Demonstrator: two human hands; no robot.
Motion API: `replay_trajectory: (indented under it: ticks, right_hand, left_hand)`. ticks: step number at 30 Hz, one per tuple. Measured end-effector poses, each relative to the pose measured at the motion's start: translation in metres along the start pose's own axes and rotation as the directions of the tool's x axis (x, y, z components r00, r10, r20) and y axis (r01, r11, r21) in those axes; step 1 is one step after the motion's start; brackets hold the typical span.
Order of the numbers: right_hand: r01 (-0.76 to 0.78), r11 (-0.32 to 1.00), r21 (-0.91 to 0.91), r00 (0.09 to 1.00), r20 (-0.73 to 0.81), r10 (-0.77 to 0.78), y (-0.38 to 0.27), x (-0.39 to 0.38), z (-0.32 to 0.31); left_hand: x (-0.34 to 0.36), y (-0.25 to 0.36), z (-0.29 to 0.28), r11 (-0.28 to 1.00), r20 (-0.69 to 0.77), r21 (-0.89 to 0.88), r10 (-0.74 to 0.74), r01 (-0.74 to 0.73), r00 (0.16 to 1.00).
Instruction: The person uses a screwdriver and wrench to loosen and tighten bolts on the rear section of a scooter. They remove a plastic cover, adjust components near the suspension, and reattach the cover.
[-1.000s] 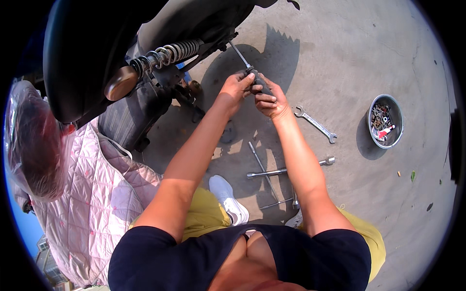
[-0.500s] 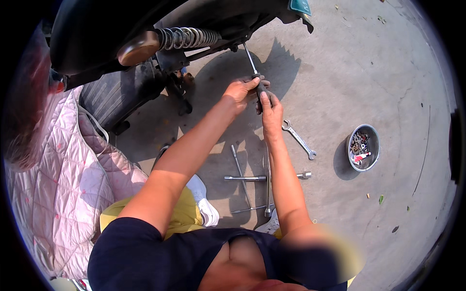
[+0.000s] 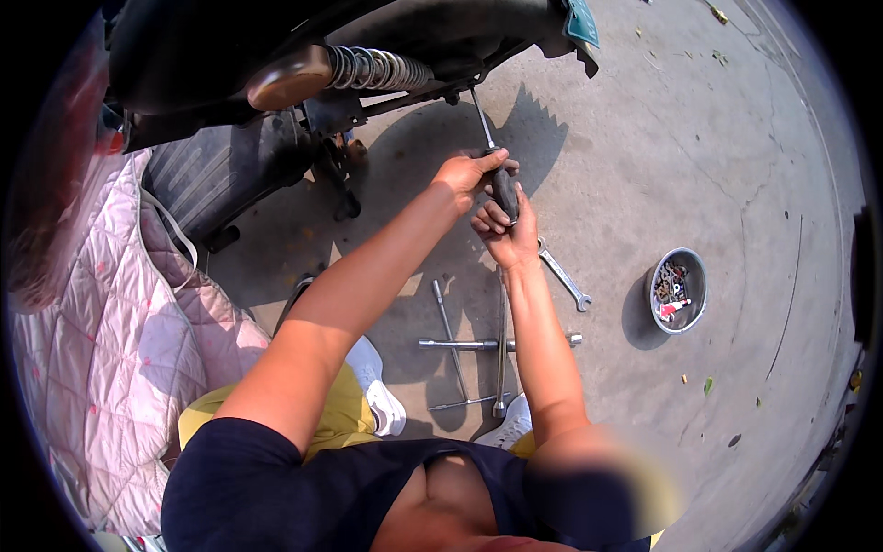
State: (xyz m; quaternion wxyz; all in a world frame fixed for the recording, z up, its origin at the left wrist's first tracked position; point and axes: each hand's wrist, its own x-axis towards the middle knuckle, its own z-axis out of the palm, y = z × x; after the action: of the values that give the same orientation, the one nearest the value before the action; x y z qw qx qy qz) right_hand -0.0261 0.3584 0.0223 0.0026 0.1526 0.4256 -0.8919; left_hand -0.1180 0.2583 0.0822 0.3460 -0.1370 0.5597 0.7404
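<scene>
Both hands are on a screwdriver [image 3: 503,189] with a black handle, its steel shaft reaching up to the underside of a black scooter [image 3: 207,41]. My left hand [image 3: 466,177] grips the upper handle near the shaft, thumb across it. My right hand [image 3: 507,230], palm turned up, has curled fingers at the handle's butt end. Just left of the shaft's top are a coil-spring shock absorber [image 3: 379,69] and a copper-coloured cap [image 3: 287,78]. An open-end wrench [image 3: 566,276] lies beside my right forearm.
A cross wrench [image 3: 464,345] and slimmer T-handle wrenches [image 3: 448,322] lie on the concrete below my hands. A steel bowl [image 3: 699,294] of small metal parts stands at the right. A pink quilt [image 3: 101,386] and plastic-wrapped bundle [image 3: 51,202] fill the left side, beside the scooter's footboard [image 3: 212,175].
My right hand has moved down the handle and turned palm-up since half a second ago. The scooter and tools sit differently in view as my head has shifted.
</scene>
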Motion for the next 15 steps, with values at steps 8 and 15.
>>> replay_trajectory:
  ticks: [8, 15]
  right_hand:
    - [0.227, 0.744, -0.628, 0.935, -0.074, -0.347, -0.006, -0.007, 0.018]
    - [-0.572, 0.481, 0.664, 0.796, 0.592, 0.128, 0.001, 0.007, -0.002]
  left_hand:
    - [-0.004, -0.001, -0.001, 0.998, -0.023, 0.019, 0.053, -0.053, 0.998]
    - [-0.036, -0.008, -0.099, 0.937, -0.163, 0.346, 0.099, -0.037, 0.982]
